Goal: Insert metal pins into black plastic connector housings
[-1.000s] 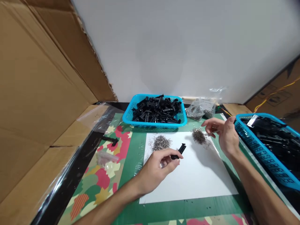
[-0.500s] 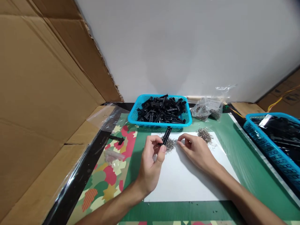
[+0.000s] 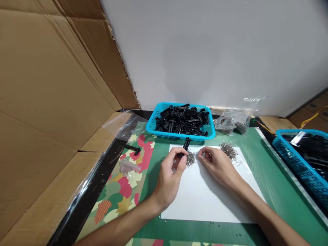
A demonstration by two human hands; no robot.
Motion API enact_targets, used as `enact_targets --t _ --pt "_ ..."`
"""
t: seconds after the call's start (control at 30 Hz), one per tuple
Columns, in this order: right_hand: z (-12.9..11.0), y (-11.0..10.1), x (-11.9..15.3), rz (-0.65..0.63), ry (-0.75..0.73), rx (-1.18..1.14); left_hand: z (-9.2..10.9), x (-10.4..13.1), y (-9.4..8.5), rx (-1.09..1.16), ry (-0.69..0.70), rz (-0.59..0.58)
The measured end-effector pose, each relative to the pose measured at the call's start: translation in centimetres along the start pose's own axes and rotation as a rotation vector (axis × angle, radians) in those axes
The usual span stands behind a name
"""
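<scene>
Between the thumb and fingers of my left hand [image 3: 170, 174] is a slim black plastic part [image 3: 187, 145], its far end tilted up toward the blue basket. My right hand [image 3: 217, 165] is closed in a pinch just right of a pile of small metal pieces [image 3: 190, 159]; whatever its fingertips hold is too small to make out. Both hands are over a white sheet of paper [image 3: 205, 201]. A second metal pile [image 3: 228, 150] lies behind my right hand, near the sheet's back right corner.
A blue basket [image 3: 180, 135] full of black parts stands behind the sheet. Another blue basket [image 3: 294, 160] is at the right. Plastic bags [image 3: 232, 122] with metal pieces lie at the back. One black part [image 3: 132, 148] lies left, near a small clear bag [image 3: 128, 166]. Cardboard [image 3: 51, 85] rises at left.
The view has shifted, so the scene sits slightly further right. The black part in my left hand is turned a little and sits lower in the fingers. My right fingertips are drawn closer together.
</scene>
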State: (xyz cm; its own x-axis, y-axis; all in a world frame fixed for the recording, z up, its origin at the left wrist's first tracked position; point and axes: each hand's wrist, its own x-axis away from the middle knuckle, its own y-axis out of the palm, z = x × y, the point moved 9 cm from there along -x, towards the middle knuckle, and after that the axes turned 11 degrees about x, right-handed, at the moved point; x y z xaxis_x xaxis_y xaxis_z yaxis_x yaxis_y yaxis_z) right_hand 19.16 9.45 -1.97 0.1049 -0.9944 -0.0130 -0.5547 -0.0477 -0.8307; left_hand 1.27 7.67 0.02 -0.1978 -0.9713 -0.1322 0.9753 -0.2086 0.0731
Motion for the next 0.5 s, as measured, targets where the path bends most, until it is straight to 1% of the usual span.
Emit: enact_targets --t 0.07,0.17,0.27,0.37,0.5 --pt "-0.5 -0.6 0.4 -0.010 -0.059 -0.087 0.1 0.0 0.3 -0.032 -0.015 -0.027" --pt "-1.4 -0.9 1.4 -0.117 -0.120 -0.211 0.1 -0.1 0.9 -0.082 -0.043 -0.089" --pt "-2.3 -1.1 2.3 -0.203 -0.134 -0.304 0.1 0.0 1.5 -0.172 -0.055 -0.137" --pt "-3.0 -1.3 2.7 -0.219 -0.156 -0.359 0.2 0.2 2.1 -0.262 -0.036 -0.201" --pt "-3.4 -1.3 2.9 -0.223 -0.185 -0.333 0.1 0.5 2.5 -0.314 -0.016 -0.251"
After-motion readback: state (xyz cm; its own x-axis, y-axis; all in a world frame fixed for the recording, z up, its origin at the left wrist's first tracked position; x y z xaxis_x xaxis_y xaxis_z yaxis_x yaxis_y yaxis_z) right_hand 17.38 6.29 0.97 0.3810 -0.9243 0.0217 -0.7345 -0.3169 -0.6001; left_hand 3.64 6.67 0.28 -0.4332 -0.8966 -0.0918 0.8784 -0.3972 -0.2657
